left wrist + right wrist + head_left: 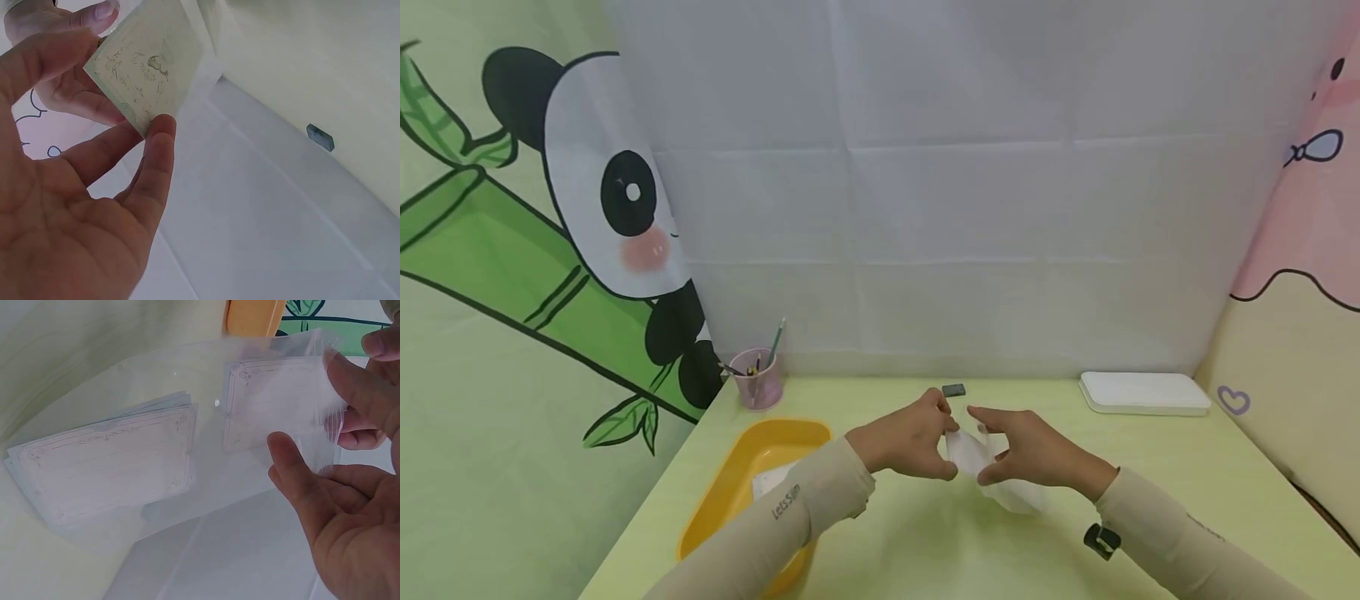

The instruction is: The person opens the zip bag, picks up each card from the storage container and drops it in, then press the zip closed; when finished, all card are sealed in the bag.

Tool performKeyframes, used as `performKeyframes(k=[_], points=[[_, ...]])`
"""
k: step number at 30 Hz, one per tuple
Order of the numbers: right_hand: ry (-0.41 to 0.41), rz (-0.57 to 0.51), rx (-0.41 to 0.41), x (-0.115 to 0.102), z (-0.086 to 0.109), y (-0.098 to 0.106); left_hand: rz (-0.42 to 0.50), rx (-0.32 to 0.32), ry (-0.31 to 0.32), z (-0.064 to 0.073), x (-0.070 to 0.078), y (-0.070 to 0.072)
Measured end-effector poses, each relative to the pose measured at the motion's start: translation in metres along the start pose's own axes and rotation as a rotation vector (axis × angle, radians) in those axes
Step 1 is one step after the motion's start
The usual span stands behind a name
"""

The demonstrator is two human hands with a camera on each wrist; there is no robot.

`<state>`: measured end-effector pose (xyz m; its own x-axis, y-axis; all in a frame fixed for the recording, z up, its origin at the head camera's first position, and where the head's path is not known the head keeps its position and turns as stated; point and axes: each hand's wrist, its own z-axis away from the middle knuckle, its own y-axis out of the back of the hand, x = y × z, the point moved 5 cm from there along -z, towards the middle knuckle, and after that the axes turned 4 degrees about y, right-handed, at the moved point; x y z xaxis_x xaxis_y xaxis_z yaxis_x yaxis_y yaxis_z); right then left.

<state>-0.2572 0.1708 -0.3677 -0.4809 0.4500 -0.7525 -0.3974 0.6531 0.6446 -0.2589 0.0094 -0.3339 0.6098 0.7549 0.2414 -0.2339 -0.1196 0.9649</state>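
Note:
Above the table my left hand [917,437] and right hand [1037,450] meet at a clear plastic bag [144,381]. Inside the bag lie several bordered cards [106,469], slightly fanned, and one more bordered card [275,394] near the end by my hands. The left wrist view shows a small printed card stack [150,69], its edges between my left thumb and fingers. My right hand grips the same end of the bag, thumb across its face. Plastic folds partly hide the fingers behind.
A yellow tray [703,521] with something white in it sits left, partly behind my left sleeve. Farther back stand a pink pencil cup [760,392], a small dark grey block [953,390] and a white flat case [1142,393]. A white sheet hangs behind the table.

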Motion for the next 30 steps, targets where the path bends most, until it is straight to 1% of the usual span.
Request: performKeyframes(k=[9,12,14,16,20,22,26,30], points=[[0.041,0.012,-0.003,-0.001,-0.003,0.001,0.057,0.046,0.021,-0.006,-0.003,-0.002],[0.047,0.005,-0.002,0.000,-0.003,0.002,0.043,0.063,0.018,-0.008,-0.002,-0.004],[0.047,0.005,-0.005,0.001,-0.003,0.002,0.043,0.063,0.023,-0.008,-0.001,-0.006],[0.045,0.004,-0.008,0.001,-0.003,0.002,0.019,0.063,0.027,-0.007,-0.001,-0.009],[0.040,0.009,-0.001,0.001,-0.002,0.002,-0.071,0.071,0.029,-0.005,-0.001,-0.012],[0.037,0.011,0.008,0.001,-0.003,0.003,-0.112,0.070,0.042,-0.004,-0.002,-0.014],[0.039,0.011,0.015,0.001,-0.004,0.002,-0.152,0.023,0.081,-0.004,-0.002,-0.018],[0.042,0.009,0.010,0.000,-0.003,0.001,-0.184,-0.008,0.085,-0.003,-0.001,-0.023]])
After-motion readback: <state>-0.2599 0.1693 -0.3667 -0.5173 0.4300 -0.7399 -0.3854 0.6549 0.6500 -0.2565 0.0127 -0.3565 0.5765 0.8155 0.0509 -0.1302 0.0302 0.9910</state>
